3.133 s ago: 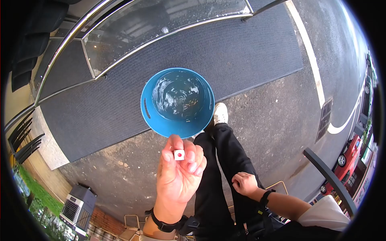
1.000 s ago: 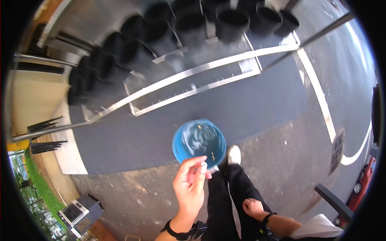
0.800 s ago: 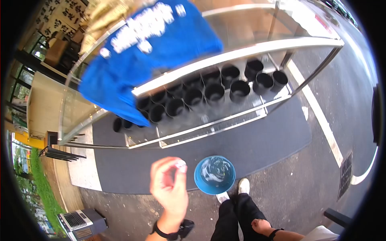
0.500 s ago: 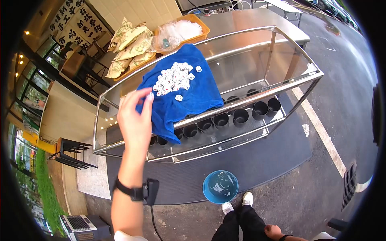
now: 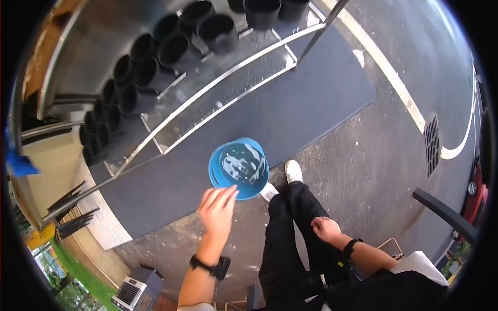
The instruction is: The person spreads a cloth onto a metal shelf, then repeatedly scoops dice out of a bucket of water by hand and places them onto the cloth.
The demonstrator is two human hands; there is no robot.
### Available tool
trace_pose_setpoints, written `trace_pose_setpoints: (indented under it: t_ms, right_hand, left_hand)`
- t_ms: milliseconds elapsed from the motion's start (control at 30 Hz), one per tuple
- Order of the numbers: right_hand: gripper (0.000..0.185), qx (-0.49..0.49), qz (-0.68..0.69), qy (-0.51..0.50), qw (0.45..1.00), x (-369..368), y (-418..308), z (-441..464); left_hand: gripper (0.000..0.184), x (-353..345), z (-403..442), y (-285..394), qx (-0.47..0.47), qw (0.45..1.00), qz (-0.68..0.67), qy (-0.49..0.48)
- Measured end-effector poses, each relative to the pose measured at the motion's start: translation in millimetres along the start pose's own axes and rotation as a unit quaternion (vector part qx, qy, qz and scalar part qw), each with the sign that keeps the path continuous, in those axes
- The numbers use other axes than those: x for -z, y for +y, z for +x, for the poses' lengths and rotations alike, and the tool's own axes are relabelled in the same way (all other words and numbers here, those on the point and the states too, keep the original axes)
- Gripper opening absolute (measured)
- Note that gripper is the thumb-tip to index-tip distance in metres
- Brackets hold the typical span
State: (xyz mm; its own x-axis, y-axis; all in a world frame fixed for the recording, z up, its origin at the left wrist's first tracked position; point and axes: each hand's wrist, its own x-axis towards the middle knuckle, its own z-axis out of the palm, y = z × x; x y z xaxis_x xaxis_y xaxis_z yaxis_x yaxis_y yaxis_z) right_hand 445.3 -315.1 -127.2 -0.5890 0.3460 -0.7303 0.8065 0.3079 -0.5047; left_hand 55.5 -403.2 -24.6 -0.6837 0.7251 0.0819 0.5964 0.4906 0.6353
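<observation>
My left hand (image 5: 217, 208) is above the ground at the near left edge of the blue bucket (image 5: 214, 180), its back towards me. Its fingers are bent and held together, and anything between the fingertips is too small or hidden to name. Water (image 5: 241, 165) with bright reflections fills the lower part of the bucket, which stands on the dark mat (image 5: 171, 194). Curled up, my right hand (image 5: 327, 229) rests on my thigh, and nothing shows in it.
A metal-framed table (image 5: 202, 111) with black cups (image 5: 215, 33) on its lower shelf stands beyond the bucket. A piece of blue cloth (image 5: 21, 163) shows at the far left. My white shoes (image 5: 293, 171) are beside the bucket. A boxy appliance (image 5: 136, 290) stands at lower left.
The view has tilted down from the tabletop with white dice on blue cloth. My left hand has moved from beside the dice to near the bucket. My right hand stays by my thigh.
</observation>
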Motion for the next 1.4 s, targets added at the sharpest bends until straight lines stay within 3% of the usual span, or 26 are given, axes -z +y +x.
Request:
trace_pose_setpoints:
  t_ms: [67, 133, 267, 333, 400, 533, 700, 767, 800, 967, 1133, 1200, 1267, 1400]
  right_hand:
    - [0.011, 0.038, -0.061, 0.016, 0.997, -25, 11, 14]
    - [0.01, 0.068, -0.119, 0.025, 0.99, -49, 21, 25]
    - [0.011, 0.082, -0.149, 0.002, 0.985, -48, 6, 40]
    - [0.012, 0.071, -0.12, 0.0, 0.99, -51, 9, 40]
    - [0.011, 0.082, -0.118, -0.015, 0.989, -45, 9, 43]
    - [0.009, 0.087, -0.091, -0.021, 0.992, -38, 7, 53]
    - [0.01, 0.079, -0.074, -0.017, 0.994, -31, 5, 63]
    - [0.011, 0.064, -0.067, -0.026, 0.995, -26, 2, 67]
    - [0.011, 0.058, -0.079, -0.028, 0.995, -20, -8, 73]
    - [0.011, 0.05, -0.073, -0.033, 0.996, -16, -6, 77]
    - [0.011, 0.046, -0.066, -0.037, 0.996, -13, -5, 81]
    - [0.011, 0.048, -0.071, -0.039, 0.996, -10, -6, 82]
    - [0.011, 0.048, -0.073, -0.04, 0.995, -9, -6, 85]
    - [0.011, 0.043, -0.071, -0.043, 0.996, -8, -7, 86]
  left_hand:
    - [0.009, -76, -42, -65, 0.116, 0.981, 0.066, -0.137]
    - [0.027, -140, -57, -113, 0.299, 0.897, 0.124, -0.301]
    - [0.036, -246, -79, -199, 0.372, 0.882, 0.059, -0.284]
    - [0.042, -287, -79, -235, 0.389, 0.893, 0.031, -0.223]
    - [0.051, -308, -60, -249, 0.436, 0.865, 0.014, -0.246]
    - [0.061, -358, -52, -282, 0.473, 0.787, 0.104, -0.383]
    - [0.057, -410, -69, -309, 0.329, 0.806, 0.164, -0.464]
    - [0.054, -448, -77, -334, 0.097, 0.789, 0.305, -0.524]
    - [0.044, -439, -79, -314, 0.205, 0.898, 0.281, -0.271]
    - [0.033, -426, -50, -287, 0.249, 0.904, 0.221, -0.267]
    - [0.03, -465, -105, -297, 0.287, 0.92, 0.215, -0.155]
    - [0.03, -467, -103, -295, 0.273, 0.909, 0.248, -0.196]
    - [0.032, -440, -58, -281, 0.275, 0.867, 0.248, -0.334]
    - [0.034, -439, -54, -286, 0.304, 0.851, 0.209, -0.373]
